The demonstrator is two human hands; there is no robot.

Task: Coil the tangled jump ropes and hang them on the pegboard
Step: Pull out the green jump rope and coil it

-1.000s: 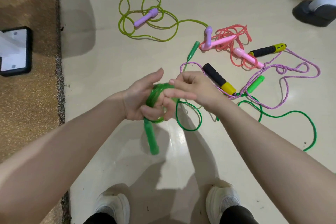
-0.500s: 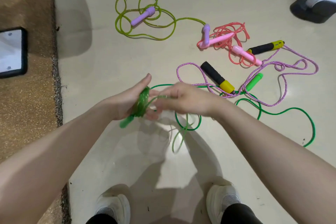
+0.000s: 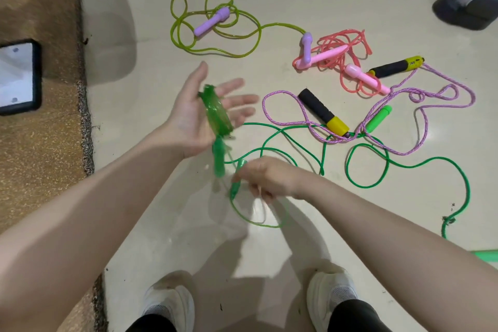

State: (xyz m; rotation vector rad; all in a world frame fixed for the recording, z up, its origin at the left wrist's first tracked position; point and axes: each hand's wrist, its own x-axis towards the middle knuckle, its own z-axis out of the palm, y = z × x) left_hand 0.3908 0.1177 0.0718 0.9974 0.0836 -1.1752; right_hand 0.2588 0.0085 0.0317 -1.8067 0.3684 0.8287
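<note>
My left hand [image 3: 199,113] is held palm up with straight fingers, and a coil of green jump rope [image 3: 217,113] is wound round it. That rope's green handle [image 3: 218,159] hangs below the palm. Lower down, my right hand [image 3: 265,178], blurred by motion, pinches the green rope [image 3: 404,166], which trails in loops over the floor to the right. The other green handle [image 3: 378,118] lies by a purple braided rope [image 3: 420,121] with black-and-yellow handles [image 3: 323,113]. Further back lie a pink rope [image 3: 342,59] and a yellow-green rope [image 3: 215,13] with lilac handles.
A brown carpet [image 3: 35,143] borders the cream floor on the left, with a dark-framed device [image 3: 18,78] on it. Another person's dark shoe [image 3: 466,11] stands at the top right. My white shoes [image 3: 172,304] are at the bottom. A green object [image 3: 485,255] pokes in at the right edge.
My left hand has opened and turned palm up, showing the coil round it. My right hand has dropped down and away from the left, drawing the green rope with it.
</note>
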